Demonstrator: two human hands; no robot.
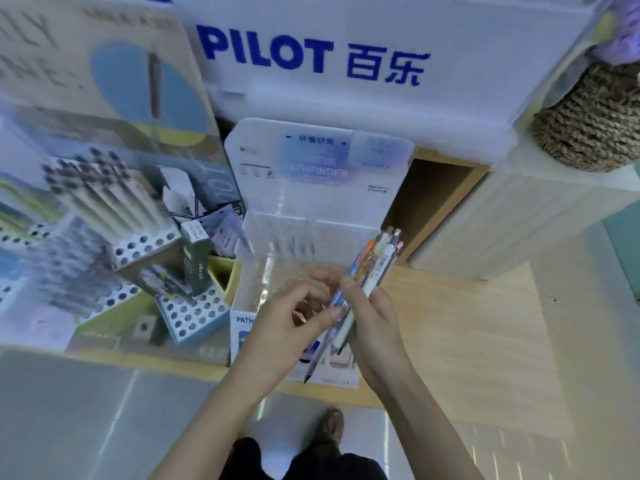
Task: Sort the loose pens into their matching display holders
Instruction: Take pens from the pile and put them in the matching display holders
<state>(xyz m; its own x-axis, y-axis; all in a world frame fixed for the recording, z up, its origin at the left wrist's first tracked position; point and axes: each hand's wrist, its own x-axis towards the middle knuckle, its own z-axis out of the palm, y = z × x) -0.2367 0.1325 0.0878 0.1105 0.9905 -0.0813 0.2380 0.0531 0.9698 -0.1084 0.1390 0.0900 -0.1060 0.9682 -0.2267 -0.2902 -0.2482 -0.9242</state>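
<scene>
My right hand (pixel 375 327) grips a bundle of several pens (pixel 372 275), white, blue and orange, slanting up to the right. My left hand (pixel 287 327) pinches a translucent blue pen (pixel 323 341) at the low end of the bundle, its tip pointing down toward the shelf edge. Both hands hover over a clear plastic display holder (pixel 273 271) with a Pathfinder back card (pixel 318 161). One pale pen (pixel 267 271) stands at the holder's left side.
To the left stand perforated holders with grey-white pens (pixel 104 199) and a blue-grey perforated block (pixel 194 313). A white Pilot box (pixel 346 60) rises behind. A woven basket (pixel 592 126) sits at upper right. The wooden shelf top (pixel 467 323) stretches to the right.
</scene>
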